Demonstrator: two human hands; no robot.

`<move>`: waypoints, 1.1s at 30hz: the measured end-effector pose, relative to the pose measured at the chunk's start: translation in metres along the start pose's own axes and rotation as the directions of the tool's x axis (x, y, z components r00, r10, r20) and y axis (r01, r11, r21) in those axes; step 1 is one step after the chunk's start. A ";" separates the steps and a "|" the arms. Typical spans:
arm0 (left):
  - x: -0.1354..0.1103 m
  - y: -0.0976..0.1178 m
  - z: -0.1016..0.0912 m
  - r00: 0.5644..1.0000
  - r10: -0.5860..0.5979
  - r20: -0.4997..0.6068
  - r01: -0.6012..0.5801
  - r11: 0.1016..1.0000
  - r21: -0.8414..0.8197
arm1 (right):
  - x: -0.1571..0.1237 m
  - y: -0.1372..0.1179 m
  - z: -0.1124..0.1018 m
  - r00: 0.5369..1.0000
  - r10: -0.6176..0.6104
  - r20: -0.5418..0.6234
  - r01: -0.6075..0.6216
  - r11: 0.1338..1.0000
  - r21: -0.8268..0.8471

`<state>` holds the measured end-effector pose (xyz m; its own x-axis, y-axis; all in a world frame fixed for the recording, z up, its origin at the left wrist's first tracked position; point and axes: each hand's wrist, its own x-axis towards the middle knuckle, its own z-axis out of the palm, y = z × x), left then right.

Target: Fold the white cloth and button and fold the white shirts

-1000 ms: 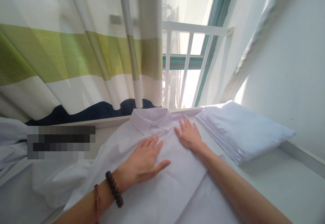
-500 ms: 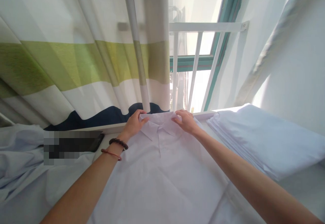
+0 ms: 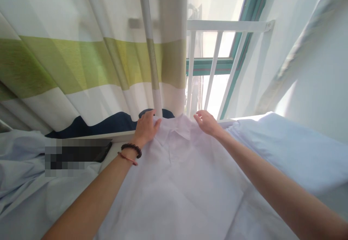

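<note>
A white collared shirt (image 3: 174,185) lies spread out in front of me, its collar (image 3: 181,125) at the far end and its buttoned placket running towards me. My left hand (image 3: 146,127), with two bracelets at the wrist, is at the left side of the collar, thumb and fingers apart; its fingertips seem to touch the cloth edge. Just right of the collar, my right hand (image 3: 207,123) hovers with loosely bent fingers, apart from the fabric and holding nothing. The collar's right point stands up slightly.
Folded white cloth (image 3: 296,149) is stacked on the right. Rumpled white fabric (image 3: 21,167) and a dark flat object (image 3: 84,154), partly pixelated, lie at left. Behind are a striped curtain (image 3: 95,62), a white railing (image 3: 228,26) and a window.
Both hands have let go of the collar. My right hand has moved away to the right and slightly up; the collar has shifted and lies less flat. The view has moved slightly.
</note>
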<state>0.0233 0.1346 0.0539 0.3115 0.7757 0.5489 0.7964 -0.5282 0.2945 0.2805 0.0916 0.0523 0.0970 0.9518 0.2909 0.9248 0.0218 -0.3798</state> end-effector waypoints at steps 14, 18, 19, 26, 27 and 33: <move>-0.116 0.106 0.003 0.610 0.378 0.696 -0.380 0.911 -0.161 | -0.027 0.056 -0.025 0.974 0.191 0.120 -0.188 0.982 -0.036; -0.101 0.113 0.023 0.643 0.374 0.668 -0.365 0.917 -0.162 | -0.011 0.053 -0.037 0.976 0.219 -0.016 -0.220 0.970 -0.102; -0.096 0.114 0.028 0.652 0.374 0.660 -0.368 0.917 -0.156 | -0.009 0.051 -0.039 0.976 0.212 -0.045 -0.216 0.970 -0.116; -0.087 0.111 0.037 0.693 0.384 0.611 -0.402 0.908 -0.114 | -0.064 0.039 -0.012 0.995 0.004 -0.096 -0.019 0.987 -0.159; -0.089 0.109 0.036 0.698 0.384 0.604 -0.404 0.908 -0.110 | -0.078 0.038 -0.003 0.998 -0.014 -0.065 0.004 0.988 -0.155; -0.100 0.095 0.025 0.689 0.393 0.608 -0.412 0.904 -0.117 | -0.119 0.049 0.023 0.997 -0.011 0.079 0.022 0.989 -0.149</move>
<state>0.0808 0.0160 0.0073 0.8432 0.5372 0.0183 0.5306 -0.8374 0.1312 0.3060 -0.0134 -0.0215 0.0577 0.9727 0.2247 0.9712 -0.0026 -0.2383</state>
